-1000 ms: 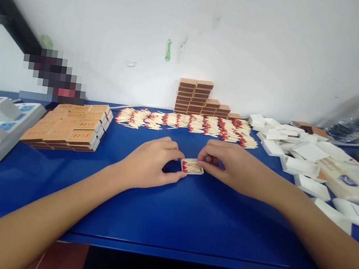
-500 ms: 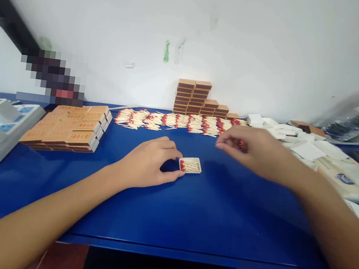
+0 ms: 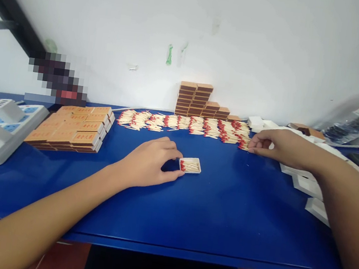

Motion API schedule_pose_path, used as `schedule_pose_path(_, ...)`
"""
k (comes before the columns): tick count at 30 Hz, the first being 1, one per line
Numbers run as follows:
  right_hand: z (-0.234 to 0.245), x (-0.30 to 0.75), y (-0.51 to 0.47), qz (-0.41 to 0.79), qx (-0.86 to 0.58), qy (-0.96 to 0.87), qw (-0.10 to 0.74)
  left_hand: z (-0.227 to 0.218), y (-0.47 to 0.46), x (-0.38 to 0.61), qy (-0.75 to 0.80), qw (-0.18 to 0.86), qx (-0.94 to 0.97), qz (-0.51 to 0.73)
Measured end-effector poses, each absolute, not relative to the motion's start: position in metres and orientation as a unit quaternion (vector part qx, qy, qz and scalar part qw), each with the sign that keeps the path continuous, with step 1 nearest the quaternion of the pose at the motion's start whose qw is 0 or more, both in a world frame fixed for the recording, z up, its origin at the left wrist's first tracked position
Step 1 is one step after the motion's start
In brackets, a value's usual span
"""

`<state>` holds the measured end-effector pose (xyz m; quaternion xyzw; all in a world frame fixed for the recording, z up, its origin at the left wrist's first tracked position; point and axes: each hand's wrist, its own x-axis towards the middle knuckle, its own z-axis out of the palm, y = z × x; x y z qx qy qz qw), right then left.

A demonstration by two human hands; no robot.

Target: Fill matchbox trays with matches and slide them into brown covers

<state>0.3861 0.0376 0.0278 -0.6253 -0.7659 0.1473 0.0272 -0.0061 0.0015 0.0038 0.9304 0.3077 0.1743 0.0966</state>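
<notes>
A small white matchbox tray lies on the blue table, with red-tipped matchsticks inside it. My left hand grips the tray's left end between thumb and forefinger. Farther back, a long row of loose matchsticks lies in bunches along the table. At the right end of that row, my right hand pinches matchsticks with thumb and fingertips. How many it holds is hidden by the fingers.
Filled matchboxes are stacked at left, beside a white power strip. Brown matchbox sleeves stand in steps against the wall. White trays lie scattered at right, partly under my right forearm. A plastic-wrapped package leans at far right.
My right hand has moved to the right and come down at the right end of the matchstick row. My left hand stays on the tray.
</notes>
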Motion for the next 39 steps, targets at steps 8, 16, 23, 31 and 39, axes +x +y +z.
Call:
schedule_pose_path(8, 0.032, 0.377, 0.028, 0.134, -0.619, -0.773, 0.048, 0.002, 0.002, -0.007, 0.307, 0.090, 0.931, 0.177)
schedule_pose_path(16, 0.027, 0.356, 0.026, 0.199, -0.586, -0.784, 0.042, 0.002, 0.003, -0.007, 0.310, 0.091, 0.930, 0.174)
schedule_pose_path(23, 0.024, 0.356, 0.028, 0.158, -0.584, -0.792, 0.084, 0.003, 0.003, -0.007, 0.311, 0.094, 0.930, 0.173)
schedule_pose_path(31, 0.023, 0.356, 0.027, 0.188, -0.576, -0.793, 0.062, 0.004, 0.002, -0.006, 0.315, 0.093, 0.929, 0.172)
schedule_pose_path(39, 0.025, 0.356, 0.025, 0.189, -0.568, -0.800, 0.036, 0.004, 0.002, -0.007, 0.314, 0.092, 0.929, 0.171)
